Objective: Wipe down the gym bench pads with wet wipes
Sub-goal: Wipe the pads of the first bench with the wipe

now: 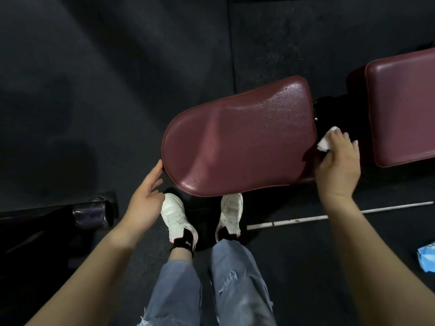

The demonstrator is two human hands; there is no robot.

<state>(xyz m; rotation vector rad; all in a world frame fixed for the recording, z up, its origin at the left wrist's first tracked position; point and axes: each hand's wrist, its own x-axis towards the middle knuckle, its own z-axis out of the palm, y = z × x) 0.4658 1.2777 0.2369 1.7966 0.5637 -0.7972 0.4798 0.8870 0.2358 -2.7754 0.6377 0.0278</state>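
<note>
The dark red padded vinyl seat pad [240,142] of the bench has a rounded near end and sits above the person's two white sneakers [175,215]. Its surface shows a wet sheen with fine droplets toward the far right corner. A second dark red rectangular back pad [404,109] lies to the right, apart from the seat pad across a dark gap.

The right hand [337,165] rests at the right edge of the seat pad, over the gap. Its fingers [339,140] are slightly spread and press on a crumpled white wet wipe [326,143] lying beneath them.

The left hand [147,196] is relaxed, fingers straight and close together, fingertips touching the rounded left rim of the seat pad.

A blue wipe packet [427,257] lies on the black rubber floor [117,67] at the right edge of view.
</note>
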